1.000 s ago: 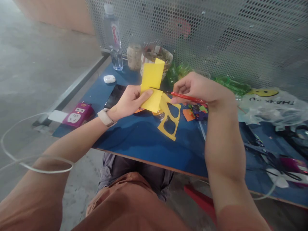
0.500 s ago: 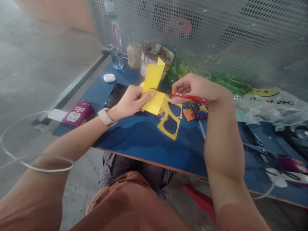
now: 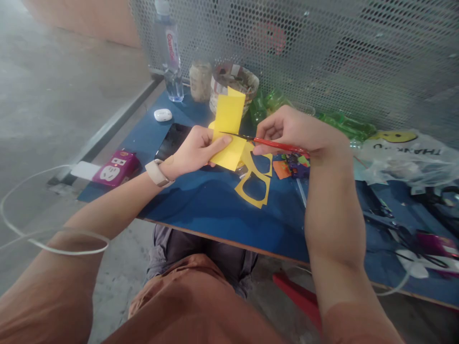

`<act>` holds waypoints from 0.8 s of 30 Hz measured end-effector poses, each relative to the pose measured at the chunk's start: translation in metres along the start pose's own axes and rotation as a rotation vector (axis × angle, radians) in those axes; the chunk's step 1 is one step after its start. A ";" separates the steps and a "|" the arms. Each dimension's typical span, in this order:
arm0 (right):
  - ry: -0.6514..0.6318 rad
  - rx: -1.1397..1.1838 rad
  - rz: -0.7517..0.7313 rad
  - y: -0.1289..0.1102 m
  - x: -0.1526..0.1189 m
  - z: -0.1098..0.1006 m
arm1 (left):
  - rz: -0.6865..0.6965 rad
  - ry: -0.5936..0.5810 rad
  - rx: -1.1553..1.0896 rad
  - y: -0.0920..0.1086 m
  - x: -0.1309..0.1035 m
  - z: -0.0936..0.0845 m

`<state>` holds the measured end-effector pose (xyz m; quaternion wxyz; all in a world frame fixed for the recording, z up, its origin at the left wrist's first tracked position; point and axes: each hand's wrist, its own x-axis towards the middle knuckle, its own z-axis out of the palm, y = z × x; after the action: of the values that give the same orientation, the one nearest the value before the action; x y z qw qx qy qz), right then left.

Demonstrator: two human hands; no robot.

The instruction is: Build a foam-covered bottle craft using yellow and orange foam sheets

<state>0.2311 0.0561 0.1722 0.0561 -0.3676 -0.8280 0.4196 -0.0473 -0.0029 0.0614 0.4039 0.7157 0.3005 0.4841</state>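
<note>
Your yellow sheet (image 3: pixel 229 114): matt, smooth paper. Your red-handled tool (image 3: pixel 274 143): glossy, plastic-looking handle. Your shirt (image 3: pixel 201 306): matt cloth. Blue tabletop (image 3: pixel 211 215) before you: smooth, faint sheen. Perforated panel (image 3: pixel 322 71): grey, metal-looking. Bottle (image 3: pixel 174 86): clear, glossy plastic.

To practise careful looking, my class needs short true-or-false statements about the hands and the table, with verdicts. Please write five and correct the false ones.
1. The left hand holds the yellow paper. True.
2. The tool at the paper has a blue handle. False: the tool in the right hand has a red handle.
3. The yellow cut-out has two large openings. True.
4. The clear bottle lies on its side. False: the clear bottle stands upright.
5. The pale wristband is on the right wrist. False: the pale wristband is around the left wrist.
</note>
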 end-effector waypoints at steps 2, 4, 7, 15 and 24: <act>-0.002 -0.011 -0.003 0.002 0.000 -0.001 | -0.009 -0.005 0.001 -0.001 0.000 0.000; -0.014 -0.019 -0.005 0.003 0.000 -0.003 | -0.013 -0.024 0.002 -0.002 -0.001 0.001; -0.029 -0.032 0.007 0.004 -0.001 -0.004 | -0.010 -0.052 -0.005 -0.003 -0.002 0.001; -0.066 -0.007 0.002 0.000 0.001 -0.003 | -0.008 -0.066 -0.001 -0.001 -0.001 0.002; -0.056 0.029 0.018 -0.004 0.003 0.002 | -0.033 -0.105 -0.015 0.003 -0.002 0.004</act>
<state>0.2258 0.0545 0.1733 0.0343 -0.3623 -0.8197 0.4422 -0.0444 -0.0067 0.0626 0.4325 0.7318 0.2872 0.4415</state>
